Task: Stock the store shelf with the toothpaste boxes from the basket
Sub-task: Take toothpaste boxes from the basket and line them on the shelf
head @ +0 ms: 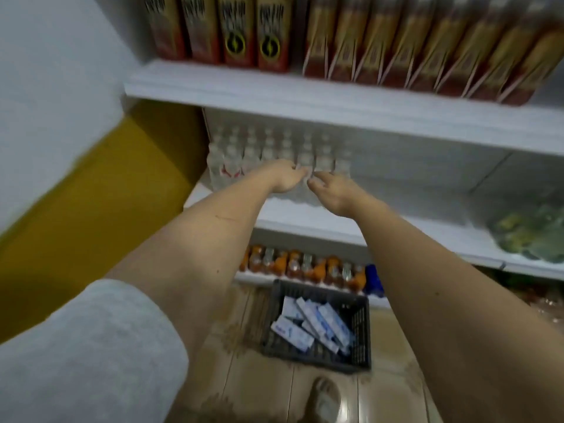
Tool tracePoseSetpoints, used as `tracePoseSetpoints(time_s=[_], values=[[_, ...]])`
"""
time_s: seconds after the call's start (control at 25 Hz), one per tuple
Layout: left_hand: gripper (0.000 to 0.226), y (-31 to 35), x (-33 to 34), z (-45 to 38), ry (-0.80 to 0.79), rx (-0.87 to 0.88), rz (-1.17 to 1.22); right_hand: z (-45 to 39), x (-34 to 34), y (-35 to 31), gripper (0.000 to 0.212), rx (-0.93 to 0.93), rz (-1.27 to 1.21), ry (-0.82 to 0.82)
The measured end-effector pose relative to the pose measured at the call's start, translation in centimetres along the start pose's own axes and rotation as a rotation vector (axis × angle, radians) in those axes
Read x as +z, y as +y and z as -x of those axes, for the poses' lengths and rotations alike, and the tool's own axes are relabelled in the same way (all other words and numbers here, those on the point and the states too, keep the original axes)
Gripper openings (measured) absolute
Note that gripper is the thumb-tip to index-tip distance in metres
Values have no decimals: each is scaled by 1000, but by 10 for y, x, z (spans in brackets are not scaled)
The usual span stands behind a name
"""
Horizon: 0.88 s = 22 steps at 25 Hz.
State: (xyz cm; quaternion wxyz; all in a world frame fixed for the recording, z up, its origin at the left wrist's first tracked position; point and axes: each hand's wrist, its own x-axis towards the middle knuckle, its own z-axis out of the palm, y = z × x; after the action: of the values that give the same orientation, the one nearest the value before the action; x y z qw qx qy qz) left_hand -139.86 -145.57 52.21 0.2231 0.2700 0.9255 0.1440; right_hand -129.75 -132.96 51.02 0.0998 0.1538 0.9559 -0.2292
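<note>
A dark plastic basket (361, 312) sits on the tiled floor below the shelves, with several white-and-blue toothpaste boxes (317, 326) lying loose in it. Both my arms stretch forward to the middle white shelf (412, 230). My left hand (285, 177) and my right hand (331, 189) meet at the front of a block of small clear bottles (274, 151) on that shelf. Their fingers curl against the bottles; motion blur hides whether either hand grips one. Neither hand holds a toothpaste box.
Red-and-gold cartons (396, 41) fill the top shelf. Orange drink bottles (305, 267) line the bottom shelf behind the basket. Greenish packets (531, 233) lie at the right of the middle shelf, with bare shelf between them and the bottles. A yellow wall (91, 209) is on the left.
</note>
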Motion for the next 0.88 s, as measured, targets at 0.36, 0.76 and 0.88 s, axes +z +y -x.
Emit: tracePoseSetpoints(time_s=[0.36,0.76,0.88], values=[[55,-25,280,-94,-358,-128,45,-36,205,186,56,80,-252,-307],[47,-78,596,-185,-551,-352,173,-61,473,384,51,628,-590,-457],[58,-104,673,-225,-504,-410,215,-78,550,421,46,904,-814,-396]])
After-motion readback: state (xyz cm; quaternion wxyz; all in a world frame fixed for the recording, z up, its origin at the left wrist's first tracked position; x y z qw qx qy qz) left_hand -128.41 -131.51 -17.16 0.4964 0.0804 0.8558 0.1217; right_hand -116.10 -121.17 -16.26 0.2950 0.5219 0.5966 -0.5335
